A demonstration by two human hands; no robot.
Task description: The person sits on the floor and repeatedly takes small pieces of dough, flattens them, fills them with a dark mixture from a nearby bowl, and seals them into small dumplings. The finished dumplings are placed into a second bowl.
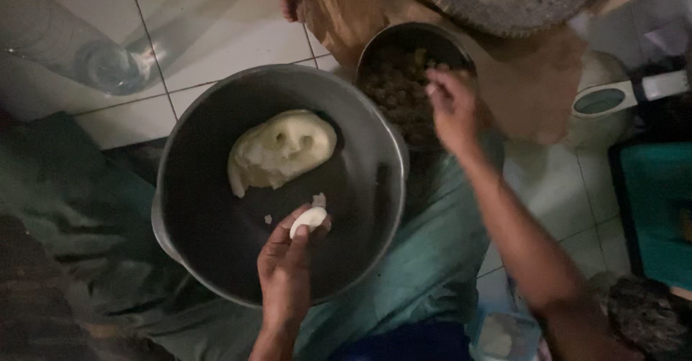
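A big metal bowl [360, 116] sits on my lap with a pale lump of dough [281, 148] inside. Over its near side my left hand [288, 267] holds a small flattened piece of dough [308, 220] in its fingertips. My right hand [454, 108] reaches over a smaller metal bowl [418, 36] of dark brown filling [393, 87], fingers pinched together just above the filling; whether they hold any is unclear.
A round woven tray [504, 7] rests on the brown-clothed legs of another person [533, 80] at the top. A clear plastic bottle [79, 51] lies on the white tiled floor. A teal box [659, 209] stands at right, a small container [504, 332] near my knee.
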